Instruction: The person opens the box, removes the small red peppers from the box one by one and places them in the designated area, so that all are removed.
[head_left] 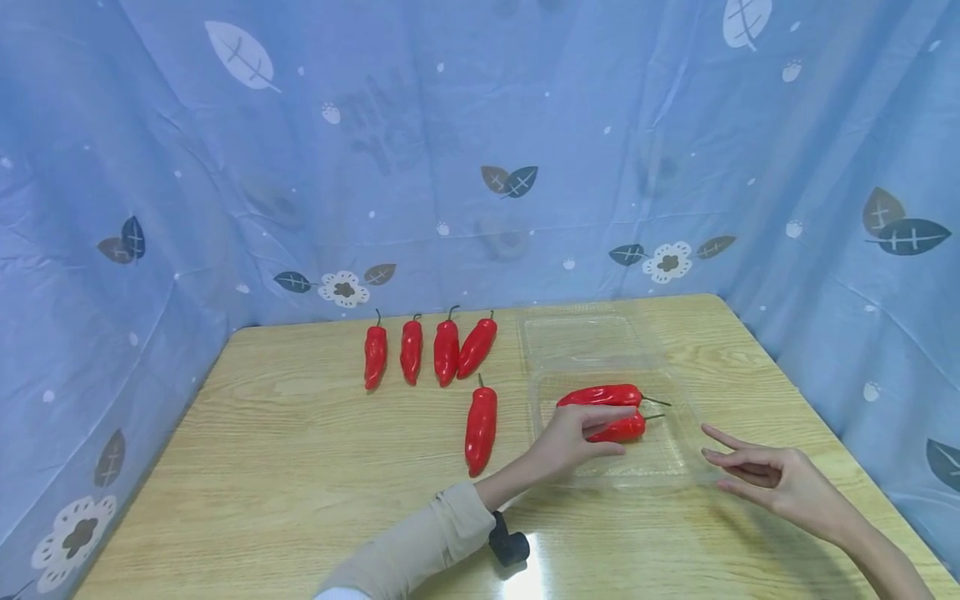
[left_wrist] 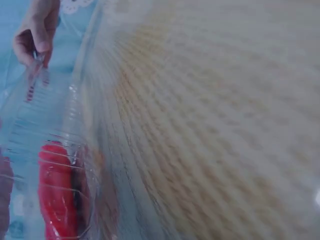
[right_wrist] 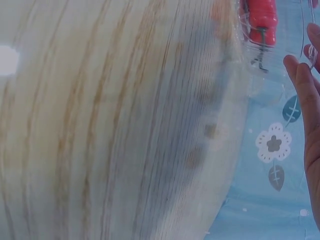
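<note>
My left hand [head_left: 573, 437] reaches over a clear plastic clamshell box [head_left: 660, 468], its fingers and thumb overlapping the lower of two red chili peppers [head_left: 630, 428] in it. What it grips, if anything, I cannot tell; only a sliver of its fingers shows in the left wrist view. The upper chili pepper [head_left: 596, 395] lies alongside, stem to the right. At the box's right side is my right hand [head_left: 776, 483]. In the right wrist view, the thumb and fingers of this hand [right_wrist: 310, 95] pinch a thin clear plastic edge. Ridged plastic partly covers a chili pepper [left_wrist: 56, 190] in the left wrist view.
Left of the box lies another red chili pepper [head_left: 481, 429]. Several more stand in a row at the back, among them the leftmost one [head_left: 376, 357]. A small black object [head_left: 510, 543] sits near the left sleeve. Blue patterned cloth [head_left: 450, 208] encloses the wooden table [head_left: 300, 467].
</note>
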